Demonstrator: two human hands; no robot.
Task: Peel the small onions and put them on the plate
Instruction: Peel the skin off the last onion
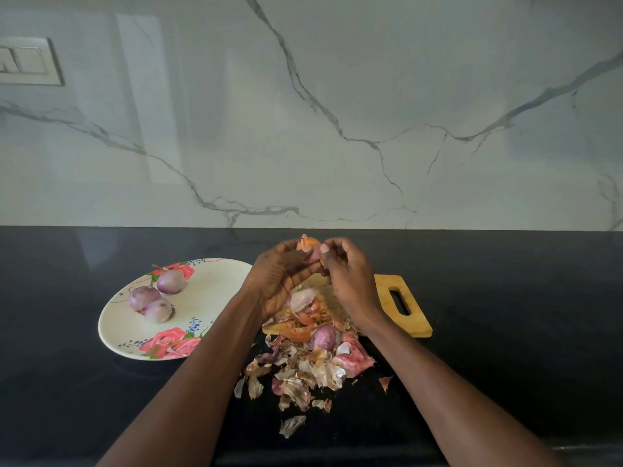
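We see both hands, left [281, 274] and right [347, 274], pinching 1 small onion [312, 250] above the cutting board [404, 306]; 3 peeled onions [153, 298] lie on the plate [215, 284].

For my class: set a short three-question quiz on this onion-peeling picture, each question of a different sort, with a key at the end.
1. True or false: the flowered plate holds five peeled onions.
2. Multiple choice: where does the onion that is not on the plate or in the hands lie? A) on the plate B) among the peels at the near edge of the wooden cutting board C) against the marble wall
3. Fill in: the left hand and right hand together hold one ____, above the board.

Key: 1 false, it holds three. 2 B. 3 onion, with skin partly on.
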